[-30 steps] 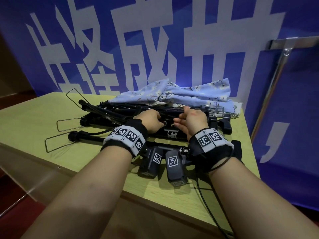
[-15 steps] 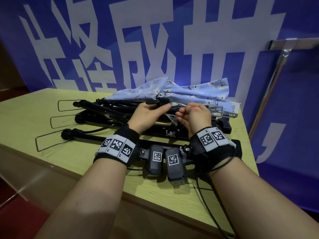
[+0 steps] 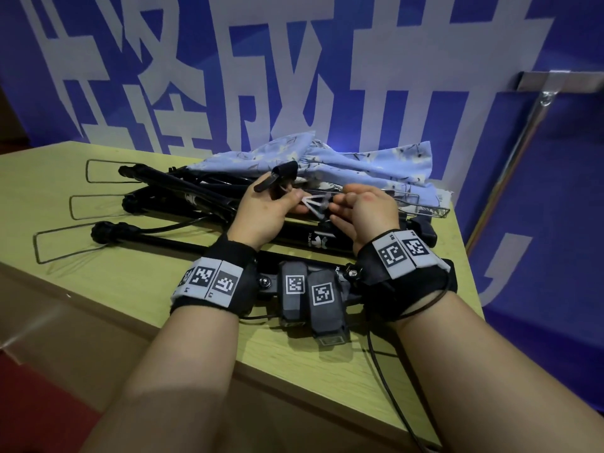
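The white triangular piece (image 3: pixel 314 205) sits between the two grips, its long axis running hand to hand. The left hand (image 3: pixel 261 214) pinches one end and the right hand (image 3: pixel 364 215) the other, both equally near, just above the folded tripods (image 3: pixel 183 191).

Two hands (image 3: pixel 261 215) in shot, two tagged wristbands (image 3: pixel 212 284), and one small white clip (image 3: pixel 313 204). On the one table (image 3: pixel 108 282) I count three wire loops (image 3: pixel 65 245), three black poles (image 3: pixel 157 239) and two tagged black boxes (image 3: pixel 295 286). One flowered cloth (image 3: pixel 376 165), too.
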A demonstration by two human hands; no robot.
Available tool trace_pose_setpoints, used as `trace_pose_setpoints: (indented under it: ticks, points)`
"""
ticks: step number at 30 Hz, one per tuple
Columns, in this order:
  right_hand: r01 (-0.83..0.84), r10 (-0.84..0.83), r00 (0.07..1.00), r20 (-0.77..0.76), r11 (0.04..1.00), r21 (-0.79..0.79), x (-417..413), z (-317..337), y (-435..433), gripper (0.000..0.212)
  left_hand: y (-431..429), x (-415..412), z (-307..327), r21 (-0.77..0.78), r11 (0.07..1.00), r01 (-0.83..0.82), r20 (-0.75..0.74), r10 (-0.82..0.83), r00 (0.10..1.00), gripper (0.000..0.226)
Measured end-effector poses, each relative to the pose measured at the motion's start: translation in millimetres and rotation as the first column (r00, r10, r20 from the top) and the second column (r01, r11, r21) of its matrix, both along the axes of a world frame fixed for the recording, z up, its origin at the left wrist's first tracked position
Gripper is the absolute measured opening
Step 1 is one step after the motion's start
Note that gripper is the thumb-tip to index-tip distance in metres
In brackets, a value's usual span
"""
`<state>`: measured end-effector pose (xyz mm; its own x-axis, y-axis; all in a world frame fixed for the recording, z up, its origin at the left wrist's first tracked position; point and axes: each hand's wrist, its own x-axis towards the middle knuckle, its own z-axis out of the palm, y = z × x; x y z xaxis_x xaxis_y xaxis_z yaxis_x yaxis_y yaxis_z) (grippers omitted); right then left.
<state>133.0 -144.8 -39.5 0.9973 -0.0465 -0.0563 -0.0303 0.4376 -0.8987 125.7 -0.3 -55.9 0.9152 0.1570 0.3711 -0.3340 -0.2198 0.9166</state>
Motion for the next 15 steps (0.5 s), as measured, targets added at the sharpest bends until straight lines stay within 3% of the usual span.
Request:
trace_pose_setpoints:
  ticks: [6,11,15]
  points:
    - [-0.143,0.143,0.981,0.132,0.990,-0.014,-7.5,-1.4,2.0,0.029,-0.4,-6.4,2.8,0.103,0.994,0.024,-0.083,-0.015,0.996,0.010]
    - [-0.115,0.115,0.992,0.060,0.993,-0.009,-12.5,5.8,5.3,0.027,-1.1,-14.9,6.1,0.205,0.979,-0.010,-0.074,0.025,0.997,0.015]
    - [-0.065,0.068,0.996,0.054,0.996,-0.054,-12.1,6.2,3.9,0.029,3.2,-13.9,3.7,0.155,0.987,-0.033,-0.041,0.040,0.998,0.017]
